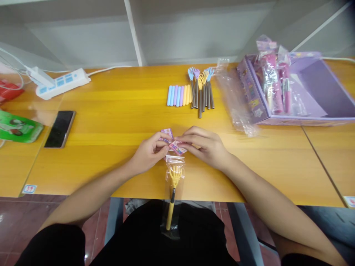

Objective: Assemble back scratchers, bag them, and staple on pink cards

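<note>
Fingertips of the left hand (pixel 149 150) are pinching the pink-and-purple printed card header (pixel 172 142) at the top of a clear crinkly plastic sleeve (pixel 174 173). Inside the sleeve a yellow hand-shaped back scratcher with a dark shaft and yellow grip (pixel 172 192) is lying, its lower end hanging past the near edge of the glossy orange wooden table (pixel 111 111) over the person's lap. The right hand (pixel 206 146) is meeting the left at the same header, fingers curled down on the card's right part; both hands are closed around it, thumbs hidden.

As a judgement, folding or opening the header neatly calls for holding the two sides level and keeping the thin film from creasing.

Far left, a green glossy packet (pixel 18 127) and a black flat phone (pixel 60 128) are resting on the table, with a white power strip (pixel 62 83) behind them. Farther back, right of centre, pastel rounded grips (pixel 179 95) are lying side by side next to a cluster of metal-shafted scratchers with coloured heads (pixel 202 88). Loose clear film (pixel 235 99) is touching a purple cardboard display box (pixel 313 88) holding pink wrapped items (pixel 273 83).
</note>
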`<state>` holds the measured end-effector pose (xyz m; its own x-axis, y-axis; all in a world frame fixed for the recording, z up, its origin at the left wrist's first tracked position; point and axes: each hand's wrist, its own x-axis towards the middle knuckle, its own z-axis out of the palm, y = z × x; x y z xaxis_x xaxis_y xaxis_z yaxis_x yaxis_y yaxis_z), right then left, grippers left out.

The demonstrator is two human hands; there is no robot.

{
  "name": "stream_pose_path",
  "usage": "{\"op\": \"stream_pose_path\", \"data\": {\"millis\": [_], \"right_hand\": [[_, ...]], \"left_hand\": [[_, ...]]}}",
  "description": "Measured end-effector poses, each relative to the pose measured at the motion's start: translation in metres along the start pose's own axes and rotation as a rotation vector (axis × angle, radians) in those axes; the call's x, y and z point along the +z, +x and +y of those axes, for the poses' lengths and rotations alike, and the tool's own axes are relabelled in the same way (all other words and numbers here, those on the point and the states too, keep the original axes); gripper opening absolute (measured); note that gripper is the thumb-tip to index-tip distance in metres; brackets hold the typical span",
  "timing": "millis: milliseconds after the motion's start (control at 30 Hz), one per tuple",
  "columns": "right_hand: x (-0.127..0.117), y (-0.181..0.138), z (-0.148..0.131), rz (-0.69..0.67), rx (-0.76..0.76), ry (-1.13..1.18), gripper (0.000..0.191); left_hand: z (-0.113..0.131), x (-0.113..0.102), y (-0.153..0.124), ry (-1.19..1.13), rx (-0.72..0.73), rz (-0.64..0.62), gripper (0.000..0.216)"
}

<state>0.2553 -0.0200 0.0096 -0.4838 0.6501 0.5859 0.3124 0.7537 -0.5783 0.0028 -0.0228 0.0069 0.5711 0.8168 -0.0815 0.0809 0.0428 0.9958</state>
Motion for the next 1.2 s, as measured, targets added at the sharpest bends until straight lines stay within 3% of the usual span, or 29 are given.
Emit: {"op": "stream_pose_path", "data": {"millis": [300,467,633,1200], "right_hand": [[0.0004,0.0001,-0.0015,-0.058,-0.048,-0.067,0.031],[0.0027,0.0024,-0.0039,-0.025,0.015,0.013,0.02],[0.0017,0.0017,-0.0012,-0.026,-0.025,0.041,0.018],[-0.0011,0.0006,-0.0056,0.011,-0.019,0.019,0.021]], "left_hand": [[-0.0025,-0.0014,-0.0011,-0.059,-0.018,-0.038,0.025],[-0.0036,-0.0014,-0.0016,-0.067,0.014,-0.047,0.026],[-0.0027,-0.0002,-0.0026,-0.068,0.011,-0.062,0.025],[-0.0026,0.0003,-0.0025,0.075,0.021,0.003,0.027]]}}
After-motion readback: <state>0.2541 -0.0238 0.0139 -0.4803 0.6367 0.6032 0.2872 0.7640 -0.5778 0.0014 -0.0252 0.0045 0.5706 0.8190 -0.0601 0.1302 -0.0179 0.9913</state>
